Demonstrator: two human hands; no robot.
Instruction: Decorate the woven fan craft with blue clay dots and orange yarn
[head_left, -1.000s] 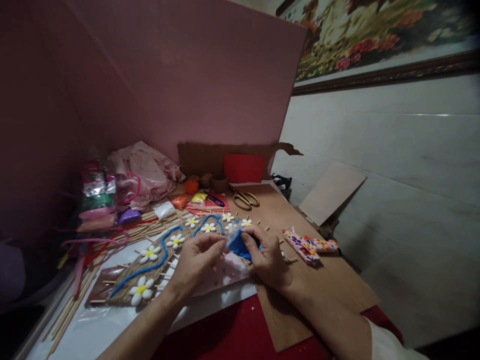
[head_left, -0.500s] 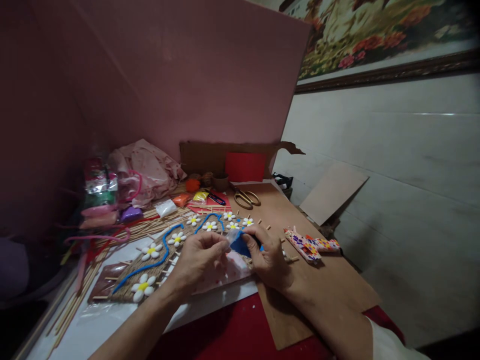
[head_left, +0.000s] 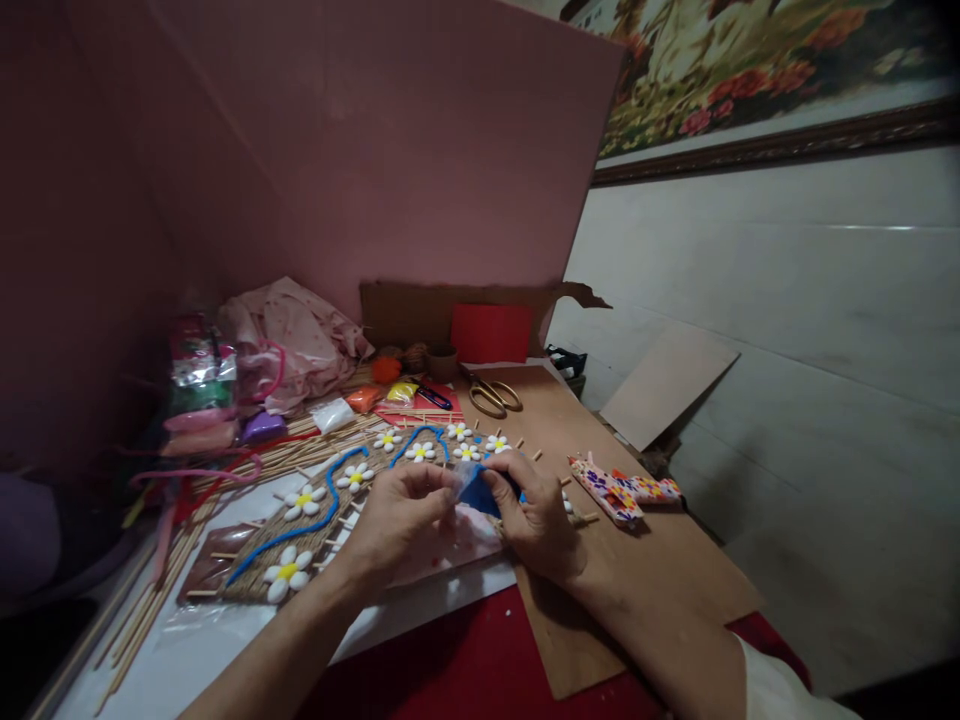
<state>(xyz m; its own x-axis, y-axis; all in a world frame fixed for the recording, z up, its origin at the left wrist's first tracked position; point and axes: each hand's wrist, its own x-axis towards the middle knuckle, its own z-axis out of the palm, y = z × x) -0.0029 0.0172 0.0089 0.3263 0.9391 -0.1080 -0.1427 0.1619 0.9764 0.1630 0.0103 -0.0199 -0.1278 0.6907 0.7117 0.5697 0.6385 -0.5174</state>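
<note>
A small clear plastic packet of blue modelling clay point(head_left: 478, 488) is stretched between my hands. My left hand point(head_left: 401, 508) pinches its clear plastic edge, with thumb against forefinger. At the packet's other side, my right hand point(head_left: 534, 510) grips the blue part between thumb and curled fingers. Under and behind them lies a curved, twine-wrapped piece point(head_left: 251, 560) with sticks poking from its edges. White clay flowers with yellow centres point(head_left: 287, 574) and a wavy blue clay strip point(head_left: 322, 522) decorate it. My right hand hides part of its right end.
Gold-handled scissors point(head_left: 491, 398), a dark utility knife point(head_left: 435, 397) and clay packets, including a white one point(head_left: 332, 415), lie behind. Thin sticks point(head_left: 139, 625) spread along the left. A flower-patterned cloth item point(head_left: 615, 490) rests on brown cardboard point(head_left: 697, 560) at right.
Both hands stay in nearly the same place. The blue packet has shifted and turned slightly between the fingers.
</note>
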